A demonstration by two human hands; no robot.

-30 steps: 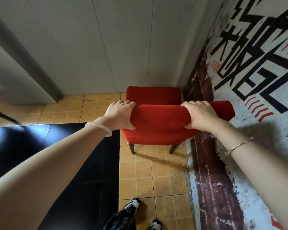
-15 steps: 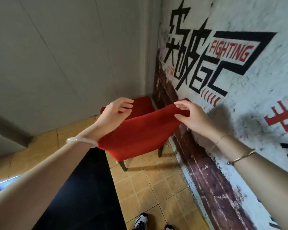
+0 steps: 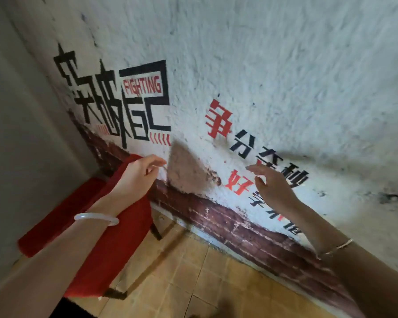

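A person's left hand point(image 3: 138, 177) hovered in front of the top edge of a red chair point(image 3: 115, 249), its fingers loosely curled and gripping nothing. The fingertips reached past the backrest toward the plastered wall point(image 3: 285, 65). Whether the hand brushed the fabric could not be told from the head camera. A white bangle point(image 3: 96, 218) circled the left wrist.

The right hand point(image 3: 271, 187) hung well apart from the chair, in front of the painted lettering. It was open, with its fingers relaxed and slightly spread, and it also held nothing. Thin gold bracelets point(image 3: 336, 247) sat on that forearm.

The upholstered chair stood in the corner, between a plain grey panel point(image 3: 21, 157) on the left and the plastered wall on the right. Its backrest was nearest the camera. One dark leg point(image 3: 156, 232) showed on the yellow-brown tiled floor point(image 3: 193, 283).

Large black and red characters covered the white wall, among them the red word FIGHTING point(image 3: 143, 86). A brick-pattern band point(image 3: 239, 226) ran along the wall's foot. A soft shadow point(image 3: 186, 171) fell on the plaster between the two hands. Motion blur softened the whole view, which was tilted.
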